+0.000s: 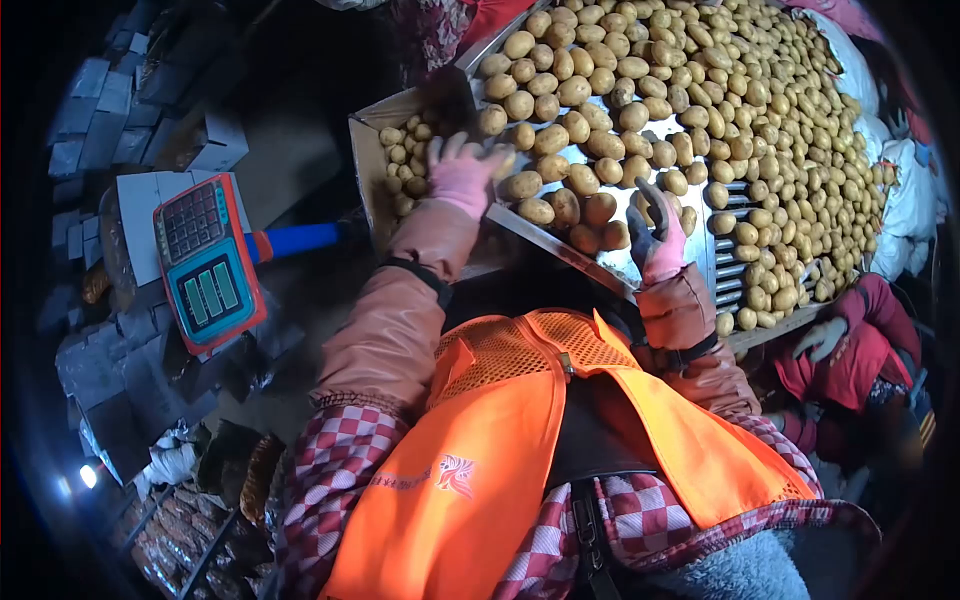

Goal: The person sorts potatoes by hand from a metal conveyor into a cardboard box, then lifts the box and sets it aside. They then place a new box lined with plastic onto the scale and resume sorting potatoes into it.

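Observation:
My left hand, in a pink glove, hovers over the edge between a cardboard box and the metal sorting table. Its fingers look spread and slightly blurred; a potato may lie by the fingertips on the table side. Small potatoes fill part of the box. My right hand, gloved in pink with dark fingers, is open low over the metal table. Loose potatoes lie just left of it, and others sit close to its fingertips. Its palm side is partly hidden.
A heap of potatoes covers the table's far and right parts, beside slotted bars. A red digital scale stands at left. Several boxes are stacked beyond. At right, a person's gloved hand shows near white sacks.

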`<control>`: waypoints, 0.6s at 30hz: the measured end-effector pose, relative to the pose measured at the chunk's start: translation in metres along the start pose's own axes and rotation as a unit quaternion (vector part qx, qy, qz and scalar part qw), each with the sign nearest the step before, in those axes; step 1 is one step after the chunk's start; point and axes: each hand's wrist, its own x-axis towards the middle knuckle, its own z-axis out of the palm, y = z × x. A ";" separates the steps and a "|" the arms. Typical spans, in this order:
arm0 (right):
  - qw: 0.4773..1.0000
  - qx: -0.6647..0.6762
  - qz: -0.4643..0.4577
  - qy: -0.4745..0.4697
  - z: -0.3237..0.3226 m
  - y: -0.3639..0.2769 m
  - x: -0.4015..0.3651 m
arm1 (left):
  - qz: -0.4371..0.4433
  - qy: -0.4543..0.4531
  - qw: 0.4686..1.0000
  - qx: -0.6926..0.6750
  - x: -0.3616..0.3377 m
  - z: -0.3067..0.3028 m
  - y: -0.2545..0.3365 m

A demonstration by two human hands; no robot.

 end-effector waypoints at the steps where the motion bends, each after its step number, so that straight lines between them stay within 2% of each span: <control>1: 1.000 0.006 0.019 0.001 0.003 -0.007 -0.003 | -0.005 -0.025 0.999 0.021 -0.010 -0.011 -0.018; 2: 0.999 0.014 0.023 0.019 0.008 -0.007 -0.009 | -0.045 -0.009 0.998 0.037 -0.026 -0.019 -0.035; 3: 0.996 0.073 0.052 0.029 0.016 0.004 -0.019 | -0.115 -0.110 0.984 0.078 -0.040 -0.026 -0.054; 4: 0.991 0.106 0.075 0.021 0.020 0.003 -0.026 | -0.221 -0.202 0.952 0.057 -0.052 -0.028 -0.072; 5: 0.985 0.141 0.094 0.013 0.024 -0.002 -0.034 | -0.241 -0.198 0.947 0.080 -0.071 -0.014 -0.092; 6: 0.967 0.206 0.146 -0.045 0.023 -0.020 -0.041 | -0.235 -0.177 0.952 0.084 -0.088 -0.013 -0.105; 7: 0.945 0.272 0.177 -0.049 0.036 -0.027 -0.051 | -0.230 -0.159 0.956 0.088 -0.109 -0.014 -0.113; 9: 0.938 0.220 0.176 -0.200 0.043 -0.048 -0.061 | -0.267 -0.155 0.950 0.043 -0.146 -0.014 -0.120; 10: 0.918 0.118 0.235 -0.298 0.046 -0.053 -0.063 | -0.285 -0.147 0.947 0.022 -0.154 -0.012 -0.124; 12: 0.898 0.158 0.220 -0.346 0.075 -0.027 -0.083 | -0.372 -0.141 0.916 -0.054 -0.170 0.003 -0.136; 13: 0.872 0.169 0.271 -0.372 0.088 -0.026 -0.090 | -0.416 -0.139 0.894 -0.090 -0.184 0.012 -0.143; 14: 0.881 0.125 0.257 -0.377 0.103 -0.012 -0.102 | -0.445 -0.129 0.857 -0.224 -0.195 0.027 -0.154; 15: 0.890 0.081 0.241 -0.379 0.120 0.012 -0.117 | -0.441 -0.067 0.866 -0.225 -0.206 0.049 -0.159; 17: 0.885 -0.052 0.235 -0.398 0.124 -0.006 -0.119 | -0.476 -0.066 0.800 -0.360 -0.213 0.058 -0.168; 18: 0.867 -0.141 0.244 -0.411 0.105 -0.064 -0.095 | -0.488 -0.072 0.759 -0.425 -0.216 0.065 -0.169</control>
